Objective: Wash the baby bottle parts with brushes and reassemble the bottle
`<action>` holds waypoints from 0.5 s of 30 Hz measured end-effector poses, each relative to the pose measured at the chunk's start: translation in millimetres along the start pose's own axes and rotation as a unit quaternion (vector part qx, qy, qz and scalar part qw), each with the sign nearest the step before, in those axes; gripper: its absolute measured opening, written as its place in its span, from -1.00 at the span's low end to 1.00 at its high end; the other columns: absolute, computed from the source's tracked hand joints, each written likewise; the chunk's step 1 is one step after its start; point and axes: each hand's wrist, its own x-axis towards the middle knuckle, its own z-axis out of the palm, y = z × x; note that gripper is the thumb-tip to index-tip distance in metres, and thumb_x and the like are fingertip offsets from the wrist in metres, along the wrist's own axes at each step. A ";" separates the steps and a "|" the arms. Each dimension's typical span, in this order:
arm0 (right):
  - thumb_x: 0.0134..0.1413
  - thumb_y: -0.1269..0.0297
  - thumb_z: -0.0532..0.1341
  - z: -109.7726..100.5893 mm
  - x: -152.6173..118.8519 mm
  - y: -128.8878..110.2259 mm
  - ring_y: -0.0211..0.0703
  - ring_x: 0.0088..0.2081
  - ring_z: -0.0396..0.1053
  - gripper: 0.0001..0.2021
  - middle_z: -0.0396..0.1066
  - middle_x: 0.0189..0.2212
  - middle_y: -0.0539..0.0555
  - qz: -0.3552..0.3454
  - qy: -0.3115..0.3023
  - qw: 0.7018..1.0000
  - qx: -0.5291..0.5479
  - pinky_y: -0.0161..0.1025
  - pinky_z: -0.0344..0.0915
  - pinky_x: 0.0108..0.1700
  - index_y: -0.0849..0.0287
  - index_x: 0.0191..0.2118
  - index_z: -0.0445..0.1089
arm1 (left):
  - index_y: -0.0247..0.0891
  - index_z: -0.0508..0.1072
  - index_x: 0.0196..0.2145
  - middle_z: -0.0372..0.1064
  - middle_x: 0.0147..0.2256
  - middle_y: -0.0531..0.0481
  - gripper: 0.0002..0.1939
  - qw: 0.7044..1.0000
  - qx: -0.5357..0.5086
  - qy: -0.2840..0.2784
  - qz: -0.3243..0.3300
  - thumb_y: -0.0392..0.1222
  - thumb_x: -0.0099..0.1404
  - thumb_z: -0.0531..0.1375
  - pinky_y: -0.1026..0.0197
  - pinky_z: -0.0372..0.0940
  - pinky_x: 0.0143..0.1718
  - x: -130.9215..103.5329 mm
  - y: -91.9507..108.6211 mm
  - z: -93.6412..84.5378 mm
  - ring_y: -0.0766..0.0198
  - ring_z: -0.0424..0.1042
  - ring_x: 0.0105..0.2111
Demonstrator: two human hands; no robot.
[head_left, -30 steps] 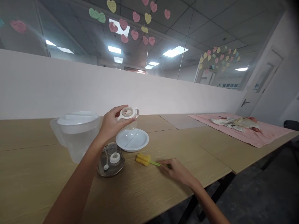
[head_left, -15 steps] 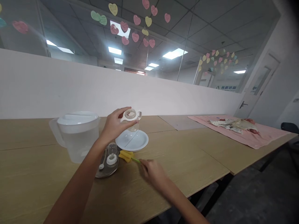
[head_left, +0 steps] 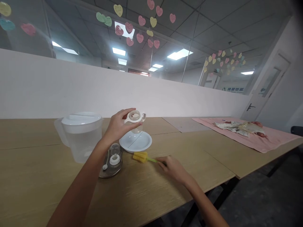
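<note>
My left hand (head_left: 119, 125) is closed round a clear baby bottle (head_left: 135, 117) with a white two-handled collar and an uncapped mouth. It holds the bottle above the far part of a white plate (head_left: 136, 142). My right hand (head_left: 172, 167) pinches the green handle of a bottle brush (head_left: 141, 157), whose yellow sponge head points left, just in front of the plate. On a metal tray (head_left: 110, 171) left of the brush lie a white nipple ring (head_left: 115, 160), a clear cap (head_left: 115, 148) and a thin tube with a white end (head_left: 105, 166).
A lidded pitcher (head_left: 81, 138) of clear liquid stands at the left, near my left forearm. Far right, a pink cloth (head_left: 255, 142) bears a doll-like figure (head_left: 248, 127) and patterned cloth. A white wall (head_left: 71, 88) rises behind the table (head_left: 180, 154).
My right hand has moved right with the brush, taking its sponge head away from the tray's edge. My left hand still holds the bottle over the plate. The view has shifted slightly.
</note>
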 end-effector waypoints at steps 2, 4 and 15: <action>0.09 0.40 0.00 15.3 8.8 -13.0 -0.28 -0.45 0.31 -0.76 0.46 -0.43 0.08 -0.015 -0.006 0.999 -0.033 -0.39 -0.01 -0.42 0.20 -0.34 0.43 | -0.15 0.39 -0.09 0.37 -0.09 -0.03 -0.44 1.000 0.001 -0.004 0.002 0.07 -0.07 0.27 0.13 0.22 -0.10 0.1 -0.2 1.3 0.14 0.33 -0.12; 0.12 0.38 -0.02 34.7 13.5 -28.2 -0.27 -0.44 0.32 -0.75 0.46 -0.43 0.10 -0.016 0.009 0.998 -0.058 -0.39 -0.02 -0.44 0.21 -0.35 0.41 | -0.15 0.39 -0.09 0.37 -0.09 -0.03 -0.44 1.000 0.001 -0.009 0.006 0.08 -0.07 0.27 0.15 0.22 -0.11 0.2 -2.0 2.9 0.15 0.33 -0.12; 0.08 0.50 -0.03 31.6 -46.2 -37.5 -0.18 -0.41 0.41 -0.62 0.43 -0.38 0.12 0.081 0.027 0.978 -0.192 -0.37 0.07 -0.48 0.07 -0.03 0.31 | -0.13 0.39 -0.11 0.37 -0.11 -0.02 -0.48 1.000 0.006 -0.026 0.011 0.07 -0.06 0.26 0.15 0.24 -0.14 -3.8 0.2 4.6 0.15 0.34 -0.13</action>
